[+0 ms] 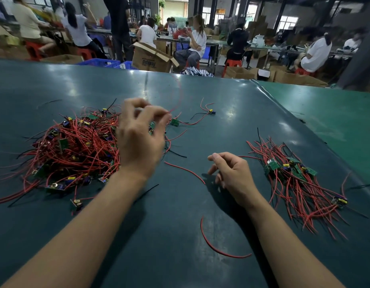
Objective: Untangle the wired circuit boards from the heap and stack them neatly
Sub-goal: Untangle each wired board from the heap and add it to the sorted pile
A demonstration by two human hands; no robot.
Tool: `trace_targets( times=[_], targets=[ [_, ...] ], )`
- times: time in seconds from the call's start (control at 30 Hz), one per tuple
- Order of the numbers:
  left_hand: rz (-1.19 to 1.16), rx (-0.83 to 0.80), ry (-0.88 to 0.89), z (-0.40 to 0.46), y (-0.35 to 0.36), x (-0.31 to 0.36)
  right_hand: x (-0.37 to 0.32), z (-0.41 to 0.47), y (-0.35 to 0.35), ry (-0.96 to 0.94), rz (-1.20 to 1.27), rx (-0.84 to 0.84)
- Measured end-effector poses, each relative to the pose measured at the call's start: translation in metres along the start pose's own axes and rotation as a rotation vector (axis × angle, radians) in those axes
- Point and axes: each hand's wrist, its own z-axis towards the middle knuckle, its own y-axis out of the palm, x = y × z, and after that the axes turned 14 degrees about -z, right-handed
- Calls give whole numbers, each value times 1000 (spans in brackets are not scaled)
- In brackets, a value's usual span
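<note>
Fingers [159, 115] of the left hand [138, 140] are pinching a thin red wire [178, 100], which is arcing up and away from the fingertips; the image is blurring here, so what is hanging on the wire below the hand is hard to tell. That hand is hovering over the right edge of the heap [69, 146], a tangled mound of red and black leads with small green circuit boards lying on the dark counter [200, 271]. The right hand [232, 173] is resting nearer the person, its fingers loosely curling and holding nothing, fingertips touching the counter. Just beyond the left hand, one separate board [175, 122] is lying with its leads spread, and another small one [210, 111] is sitting farther back. To the right of the right hand, the sorted stack [294, 171] is lying with boards grouped together and wires trailing toward the person. Loose red wire pieces [217, 249] are lying between the forearms.
</note>
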Motion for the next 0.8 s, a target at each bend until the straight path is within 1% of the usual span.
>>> trace_targets(
  times=[0.03,0.07,0.13,0.17,0.23,0.3,0.4,0.53,0.6,0.67,0.8],
  targets=[
    [-155,-31,-52,-5,9,10,-2,-1,-1,18,82,-41],
    [-302,-74,-153,-13,17,18,-5,-2,-1,40,185,-96],
    [-561,-178,-445,-31,31,27,-10,-5,-1,75,354,-197],
    [-652,-226,-574,-42,36,26,-10,-6,0,81,398,-220],
    [-736,-287,-728,-62,40,19,-8,-5,0,78,398,-200],
    [-793,-295,-833,-73,40,12,-6,-4,-1,78,328,-163],
    [-885,-311,-912,-76,39,5,-3,-3,0,81,282,-170],
    [-976,-308,-939,-74,37,5,-2,-2,-1,74,302,-164],
    [-953,-304,-927,-75,38,5,-1,-1,-2,94,317,-180],
    [-930,-305,-919,-75,39,4,-1,-2,-2,103,346,-235],
    [-914,-333,-907,-75,39,2,-1,-2,-2,87,382,-287]
  ],
)
